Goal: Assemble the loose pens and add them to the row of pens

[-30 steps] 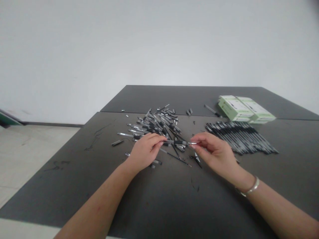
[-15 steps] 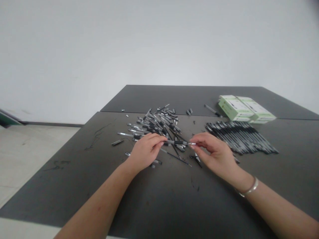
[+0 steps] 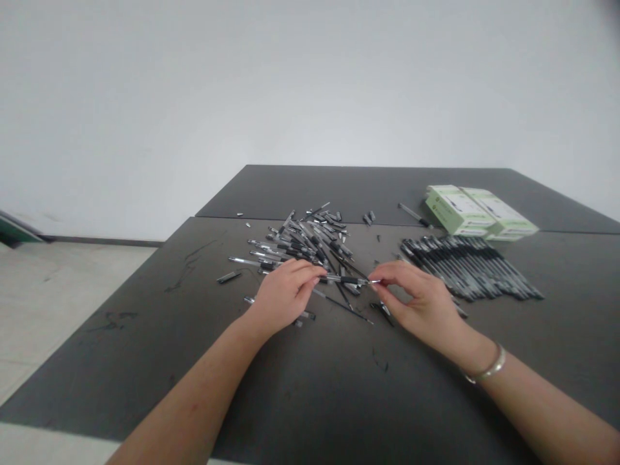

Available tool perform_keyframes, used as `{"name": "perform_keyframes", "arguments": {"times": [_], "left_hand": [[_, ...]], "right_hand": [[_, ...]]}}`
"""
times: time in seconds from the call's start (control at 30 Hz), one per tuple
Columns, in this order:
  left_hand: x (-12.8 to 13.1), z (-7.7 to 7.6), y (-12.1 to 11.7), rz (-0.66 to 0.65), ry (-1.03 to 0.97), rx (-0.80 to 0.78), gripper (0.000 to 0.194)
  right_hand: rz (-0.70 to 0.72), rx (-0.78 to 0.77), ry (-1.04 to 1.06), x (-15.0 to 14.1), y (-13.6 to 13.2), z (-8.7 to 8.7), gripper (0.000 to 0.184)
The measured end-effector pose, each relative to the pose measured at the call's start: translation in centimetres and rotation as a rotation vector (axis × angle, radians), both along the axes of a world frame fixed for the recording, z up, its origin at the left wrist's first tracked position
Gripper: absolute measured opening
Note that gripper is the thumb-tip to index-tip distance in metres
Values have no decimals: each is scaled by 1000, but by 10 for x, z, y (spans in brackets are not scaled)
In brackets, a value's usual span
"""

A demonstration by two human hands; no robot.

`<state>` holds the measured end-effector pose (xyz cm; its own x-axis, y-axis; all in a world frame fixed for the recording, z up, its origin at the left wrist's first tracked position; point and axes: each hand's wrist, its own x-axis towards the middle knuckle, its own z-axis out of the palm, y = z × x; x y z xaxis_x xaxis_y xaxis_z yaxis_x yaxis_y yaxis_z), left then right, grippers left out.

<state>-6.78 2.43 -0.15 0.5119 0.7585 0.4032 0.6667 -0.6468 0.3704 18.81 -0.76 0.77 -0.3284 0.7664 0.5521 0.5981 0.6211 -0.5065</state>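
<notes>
My left hand (image 3: 289, 290) is closed around the rear of a gel pen (image 3: 346, 279) with a clear barrel and black grip, held level above the table. At its other end, my right hand (image 3: 416, 294) pinches the silver pen tip (image 3: 374, 281) between thumb and fingers. Behind and beside my left hand spreads a loose pile of pen parts (image 3: 290, 242): barrels, caps and thin refills. Just below the held pen lies a single refill (image 3: 346, 308). A black cap or clip piece (image 3: 382, 312) is near my right fingertips, its shape partly unclear.
To the right, many capped pens (image 3: 469, 268) lie side by side in a row. Two green-and-white boxes (image 3: 460, 210) stand behind them, with one pen (image 3: 414, 214) to their left. Small caps (image 3: 369, 217) are scattered on the dark table (image 3: 310, 400), against a pale wall.
Both hands stay almost in place on the pen. The right fingers shift very slightly at the tip; nothing else visibly moves.
</notes>
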Motion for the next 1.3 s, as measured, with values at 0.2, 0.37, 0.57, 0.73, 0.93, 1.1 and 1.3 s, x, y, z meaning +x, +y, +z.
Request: {"name": "perform_keyframes", "arguments": {"times": [0.2,0.37,0.57,0.73,0.93,1.1,1.3], "left_hand": [[0,1,-1,3,11,-14,26],[-1,2,-1,13,-1,-14,25],[-2,0,0,29,0,-11,25],[-2,0,0,26,-19,-6,23],[-2,-1,0,13,-17,26,23],[0,-1,-1,-3,5,33,24],[2,-2,-2,-25,26,36,25]], "right_hand": [[-13,-28,18,0,-1,3,16],[-33,-22,37,0,-2,5,15],[-20,-5,62,-1,-2,7,15],[-24,1,63,0,-2,8,15],[-21,14,45,-1,-4,6,16],[-1,11,14,-3,-3,3,14],[30,9,-22,-4,-3,3,11]]}}
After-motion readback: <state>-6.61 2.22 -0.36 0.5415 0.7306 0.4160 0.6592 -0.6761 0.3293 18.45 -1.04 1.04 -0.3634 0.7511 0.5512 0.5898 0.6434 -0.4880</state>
